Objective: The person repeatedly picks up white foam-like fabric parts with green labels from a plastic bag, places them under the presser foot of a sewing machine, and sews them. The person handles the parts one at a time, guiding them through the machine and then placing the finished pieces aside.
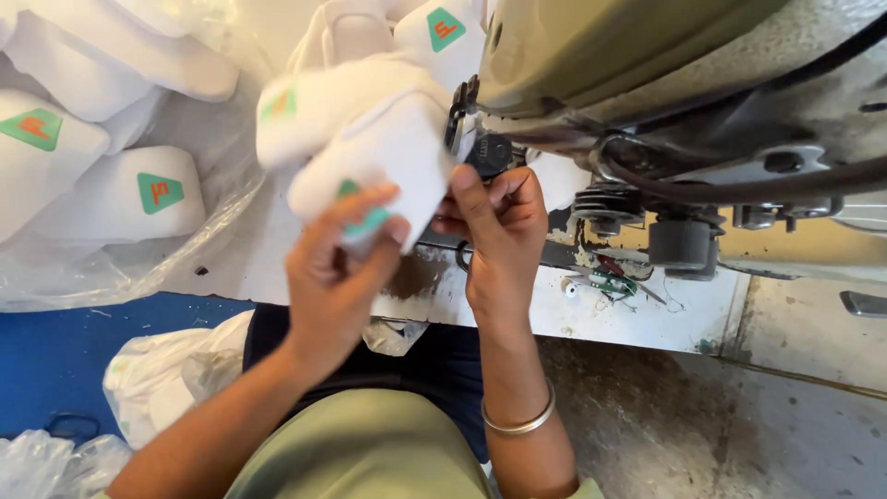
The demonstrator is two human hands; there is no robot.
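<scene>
White padded pieces [111, 185] pile on the worktop [647, 319] at left, while the left hand [337, 268] and right hand [494, 231] both grip a white padded piece [388, 152] against the sewing machine [665, 102], fingers pinching its edge.

At 12 o'clock the sewing machine [647, 55] runs off the frame; its needle hides behind the white padded piece [370, 139], blurred at 11 o'clock, the left hand [337, 268] covering its green patch.
</scene>
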